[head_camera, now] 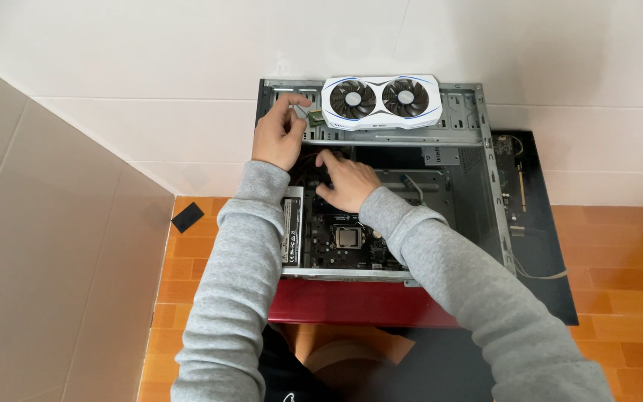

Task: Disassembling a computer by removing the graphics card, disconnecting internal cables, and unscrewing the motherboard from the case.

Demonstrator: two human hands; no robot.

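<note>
An open grey metal computer case (478, 134) is seen lying on its side on a low dark red stand (351, 301), above an orange tiled floor (619, 260). Inside the case a dark green motherboard (336, 242) with a square silver processor socket (348, 237) is visible near the near edge of the case.

The left hand (278, 134) is raised at the far left corner of the case, and its fingers (292, 100) are pinched together on the metal frame, beside a small green object (315, 117) which is too small to be identified. Whether something is held between these fingers cannot be told. The right hand (345, 181) is placed inside the case, above the motherboard, with its fingers (327, 158) bent downward among dark cables; it cannot be told if they grip anything, because the hand covers them.

A white graphics card with two black fans (381, 100) is laid across the far edge of the case, just beside the left hand. A black side panel (537, 201) rests on the floor at the right of the case, and a small black square piece (187, 217) lies on the floor at the left.

It is judged that the work inside is done well when the case is steadied by the left hand, the cables are moved gently, and the graphics card is not pushed from its edge.
</note>
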